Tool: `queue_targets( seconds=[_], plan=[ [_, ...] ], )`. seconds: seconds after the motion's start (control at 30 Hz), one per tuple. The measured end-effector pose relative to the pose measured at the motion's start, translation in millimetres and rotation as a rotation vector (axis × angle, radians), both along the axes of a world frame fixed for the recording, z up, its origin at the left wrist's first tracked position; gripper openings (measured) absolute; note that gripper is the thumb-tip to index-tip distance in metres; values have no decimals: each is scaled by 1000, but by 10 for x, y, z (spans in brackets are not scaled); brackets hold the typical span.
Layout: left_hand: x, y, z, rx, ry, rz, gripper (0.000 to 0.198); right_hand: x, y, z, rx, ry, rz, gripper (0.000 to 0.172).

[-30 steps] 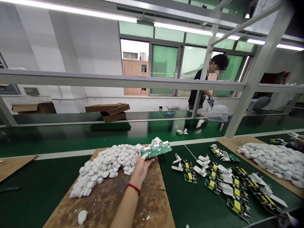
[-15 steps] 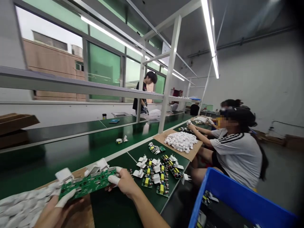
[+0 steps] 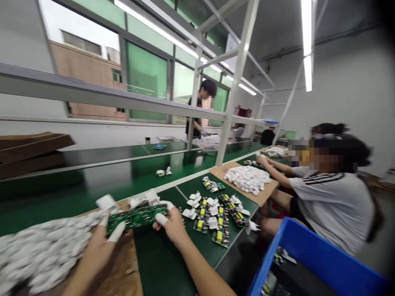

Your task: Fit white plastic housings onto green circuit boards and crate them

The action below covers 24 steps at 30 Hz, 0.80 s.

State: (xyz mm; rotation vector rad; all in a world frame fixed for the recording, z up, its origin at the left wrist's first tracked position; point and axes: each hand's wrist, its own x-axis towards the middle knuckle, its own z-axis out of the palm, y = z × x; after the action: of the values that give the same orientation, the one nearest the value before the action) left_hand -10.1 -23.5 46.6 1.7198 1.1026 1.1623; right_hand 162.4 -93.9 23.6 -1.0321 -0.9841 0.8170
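Note:
A green circuit board strip point(image 3: 135, 218) is held up between both hands, white plastic pieces along its far edge. My left hand point(image 3: 106, 236) grips its left end, and my right hand point(image 3: 169, 220) pinches the right end; white covers sit on the fingertips. Below and left of the board lies a heap of white parts point(image 3: 46, 246) on brown cardboard point(image 3: 123, 267). To the right, several board strips with yellow components and white plugs point(image 3: 212, 218) rest on the green table point(image 3: 166, 263).
A blue bin point(image 3: 333, 255) holding some boards stands at the lower right. Beyond the strips, white parts point(image 3: 247, 179) lie on cardboard beside a seated person point(image 3: 336, 205). Another person point(image 3: 194, 123) stands behind the shelf post point(image 3: 234, 90). Boxes point(image 3: 31, 150) are at far left.
The view has shifted, so most things appear further right. Both hands still hold the board, which now looks more edge-on, with its left end tilted less downward.

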Motion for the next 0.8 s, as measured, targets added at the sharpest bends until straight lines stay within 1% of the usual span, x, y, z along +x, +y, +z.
queue_targets(
  seconds=[0.1,0.27,0.37,0.5,0.57,0.63,0.7,0.8],
  plan=[
    [-15,-63,-6,41,27,-13,49,-55,-24,-59,24,-69,-88,40],
    [24,-123,-128,163,29,-19,45,-87,-64,-164,24,-176,-211,45],
    [52,-189,-92,209,32,-29,42,-94,-111,-180,30,-166,-260,50],
    [84,-293,-3,261,76,-2,45,-129,-174,-127,26,-95,-308,57],
    [83,-340,-8,290,66,20,45,-151,-189,-104,8,-120,-334,59],
    [70,-392,-50,284,46,57,42,-158,-194,-118,-21,-183,-347,58],
    [48,-472,-100,252,8,101,42,-143,-207,-178,-41,-261,-353,56],
    [2,-682,-135,192,-121,91,44,-116,-239,-322,-50,-414,-406,53]
  ],
)
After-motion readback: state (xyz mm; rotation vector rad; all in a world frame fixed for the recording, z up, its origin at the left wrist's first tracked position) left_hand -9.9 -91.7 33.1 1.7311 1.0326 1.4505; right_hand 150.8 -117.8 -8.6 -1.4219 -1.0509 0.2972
